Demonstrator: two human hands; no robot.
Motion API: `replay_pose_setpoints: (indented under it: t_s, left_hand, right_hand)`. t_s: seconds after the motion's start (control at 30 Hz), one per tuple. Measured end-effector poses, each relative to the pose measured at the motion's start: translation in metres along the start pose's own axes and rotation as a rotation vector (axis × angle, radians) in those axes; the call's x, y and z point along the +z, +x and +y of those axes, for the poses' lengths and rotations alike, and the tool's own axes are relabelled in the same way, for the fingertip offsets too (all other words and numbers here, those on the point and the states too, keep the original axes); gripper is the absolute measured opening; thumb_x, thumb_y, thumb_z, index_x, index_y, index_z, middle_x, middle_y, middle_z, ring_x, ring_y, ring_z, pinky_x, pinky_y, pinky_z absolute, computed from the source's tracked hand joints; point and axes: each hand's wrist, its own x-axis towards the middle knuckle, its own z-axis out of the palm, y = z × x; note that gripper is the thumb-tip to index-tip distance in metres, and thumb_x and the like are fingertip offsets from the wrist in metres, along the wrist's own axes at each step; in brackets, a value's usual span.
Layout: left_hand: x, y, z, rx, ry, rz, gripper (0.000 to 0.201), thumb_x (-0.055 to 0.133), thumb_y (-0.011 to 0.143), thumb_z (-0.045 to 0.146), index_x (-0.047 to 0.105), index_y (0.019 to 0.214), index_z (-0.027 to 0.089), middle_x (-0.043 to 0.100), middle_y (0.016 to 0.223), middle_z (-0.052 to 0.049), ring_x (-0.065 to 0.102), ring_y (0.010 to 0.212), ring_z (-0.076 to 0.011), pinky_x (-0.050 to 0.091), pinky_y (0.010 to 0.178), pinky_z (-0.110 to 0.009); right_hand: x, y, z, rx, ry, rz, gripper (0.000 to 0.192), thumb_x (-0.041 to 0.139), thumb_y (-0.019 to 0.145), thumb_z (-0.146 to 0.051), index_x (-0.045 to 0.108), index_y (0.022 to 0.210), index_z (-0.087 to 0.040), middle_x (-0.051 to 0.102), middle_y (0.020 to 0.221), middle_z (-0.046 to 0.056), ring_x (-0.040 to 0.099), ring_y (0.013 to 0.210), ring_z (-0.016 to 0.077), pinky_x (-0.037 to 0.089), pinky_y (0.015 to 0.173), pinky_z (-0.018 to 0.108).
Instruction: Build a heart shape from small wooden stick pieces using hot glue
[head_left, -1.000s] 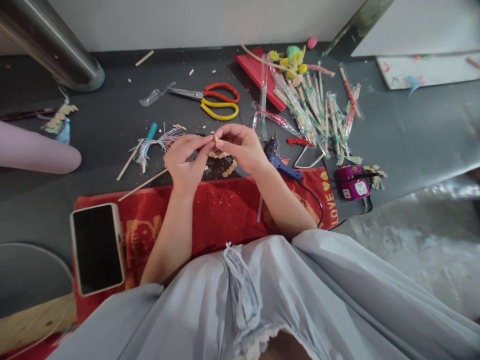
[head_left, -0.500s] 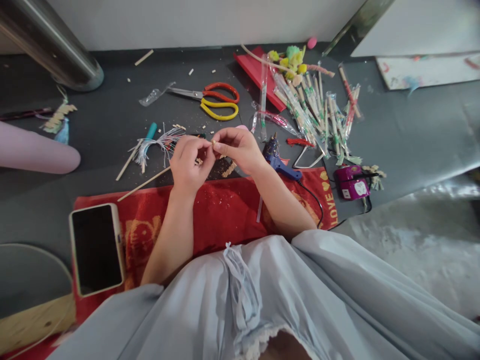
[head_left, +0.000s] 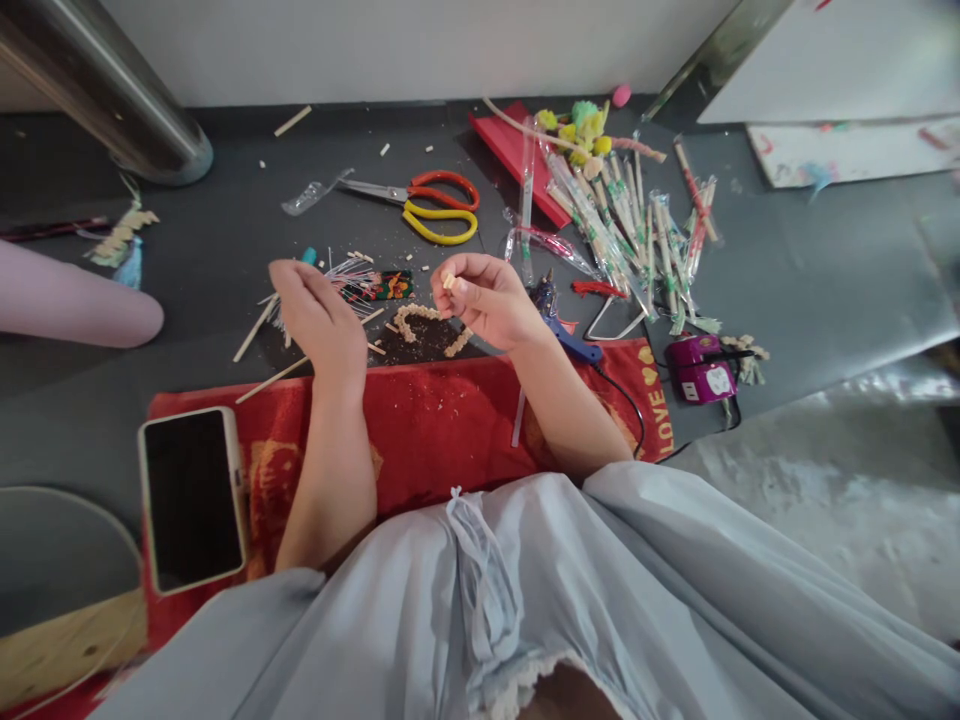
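My right hand [head_left: 487,300] pinches a small pale wooden piece [head_left: 448,283] between thumb and fingers, above the table. My left hand [head_left: 321,315] is away from it to the left, back of the hand toward me. Its fingers look stretched out, with the tips partly hidden, and nothing shows in them. Close by it lie a bundle of white and coloured strands [head_left: 352,275], a teal stick end [head_left: 309,256] and thin wooden sticks [head_left: 274,380]. Between the hands, a curved string of small wooden bits [head_left: 414,314] rests on the dark table, with a patterned strip [head_left: 394,285] behind it.
Scissors with red and yellow handles [head_left: 442,207] lie beyond the hands. A blue glue gun [head_left: 574,340] is beside my right wrist. Wrapped sticks [head_left: 615,220] are piled at the right, near a purple box [head_left: 699,370]. A phone [head_left: 193,500] lies on the red towel [head_left: 442,430].
My hands were together at the small wooden piece. My left hand has let go and moved left; my right hand keeps the piece and has turned slightly, uncovering the curved string of bits.
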Motion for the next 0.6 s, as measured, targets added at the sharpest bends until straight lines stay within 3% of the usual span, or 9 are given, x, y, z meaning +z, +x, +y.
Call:
replay_pose_setpoints:
  t_s: [0.03, 0.1, 0.27, 0.33, 0.4, 0.47, 0.53, 0.6]
  left_hand:
    - [0.000, 0.001, 0.002, 0.024, 0.071, 0.099, 0.030, 0.047, 0.100, 0.046, 0.040, 0.080, 0.025, 0.041, 0.075, 0.001, 0.049, 0.075, -0.0179, 0.037, 0.076, -0.033]
    - [0.000, 0.002, 0.006, 0.048, 0.164, 0.164, 0.036, 0.059, 0.094, 0.040, 0.039, 0.069, 0.024, 0.036, 0.065, 0.003, 0.046, 0.067, -0.0169, 0.038, 0.074, -0.032]
    - [0.002, 0.002, 0.013, 0.037, 0.267, 0.160, 0.018, 0.075, 0.078, 0.024, 0.059, 0.086, 0.026, 0.040, 0.054, 0.008, 0.040, 0.052, -0.0141, 0.041, 0.068, -0.031]
    - [0.003, 0.002, 0.013, 0.044, 0.287, 0.149, 0.011, 0.072, 0.081, 0.028, 0.062, 0.077, 0.024, 0.042, 0.052, 0.006, 0.039, 0.051, -0.0138, 0.039, 0.064, -0.031]
    - [0.005, 0.002, 0.015, 0.040, 0.249, 0.107, 0.016, 0.071, 0.083, 0.033, 0.065, 0.071, 0.024, 0.045, 0.051, 0.005, 0.038, 0.049, -0.0127, 0.037, 0.059, -0.030]
    - [0.008, 0.001, 0.018, 0.018, 0.114, 0.026, 0.013, 0.074, 0.081, 0.038, 0.071, 0.083, 0.026, 0.052, 0.055, 0.005, 0.038, 0.048, -0.0109, 0.035, 0.054, -0.029]
    - [0.011, -0.001, 0.022, -0.033, -0.075, -0.105, 0.023, 0.074, 0.081, 0.046, 0.074, 0.095, 0.028, 0.057, 0.058, 0.005, 0.039, 0.046, -0.0091, 0.034, 0.049, -0.027]
    - [0.013, -0.003, 0.027, -0.118, -0.223, -0.269, 0.033, 0.073, 0.081, 0.057, 0.075, 0.090, 0.025, 0.054, 0.053, 0.004, 0.038, 0.042, -0.0077, 0.031, 0.044, -0.025]
  right_hand:
    - [0.000, 0.000, 0.000, -0.003, -0.004, 0.001, 0.047, 0.084, 0.071, -0.056, 0.059, 0.083, -0.018, 0.060, 0.075, -0.005, 0.058, 0.064, 0.0043, 0.052, 0.062, 0.018]
    - [-0.001, 0.000, 0.000, -0.015, -0.029, 0.008, 0.047, 0.084, 0.070, -0.057, 0.060, 0.083, -0.018, 0.061, 0.075, -0.004, 0.059, 0.065, 0.0048, 0.053, 0.063, 0.019]
    - [-0.001, 0.001, 0.003, -0.125, -0.258, 0.064, 0.045, 0.080, 0.075, -0.058, 0.062, 0.085, -0.019, 0.062, 0.078, -0.003, 0.058, 0.068, 0.0061, 0.054, 0.067, 0.022]
    - [0.000, 0.000, 0.003, -0.190, -0.413, 0.095, 0.042, 0.076, 0.078, -0.058, 0.063, 0.088, -0.019, 0.064, 0.084, -0.001, 0.060, 0.073, 0.0075, 0.055, 0.072, 0.024]
    - [0.001, -0.001, 0.002, -0.262, -0.584, 0.126, 0.038, 0.071, 0.083, -0.057, 0.065, 0.088, -0.020, 0.066, 0.088, 0.000, 0.061, 0.080, 0.0097, 0.055, 0.077, 0.026]
    - [0.003, -0.002, -0.001, -0.327, -0.740, 0.137, 0.033, 0.066, 0.088, -0.054, 0.066, 0.088, -0.021, 0.067, 0.090, 0.002, 0.062, 0.084, 0.0118, 0.054, 0.080, 0.029]
    - [0.005, -0.003, -0.004, -0.375, -0.849, 0.127, 0.028, 0.063, 0.091, -0.049, 0.066, 0.090, -0.022, 0.067, 0.090, 0.002, 0.061, 0.084, 0.0131, 0.053, 0.081, 0.031]
    - [0.007, -0.004, -0.005, -0.411, -0.909, 0.115, 0.026, 0.060, 0.093, -0.046, 0.067, 0.091, -0.022, 0.067, 0.092, 0.003, 0.060, 0.083, 0.0134, 0.053, 0.079, 0.032]
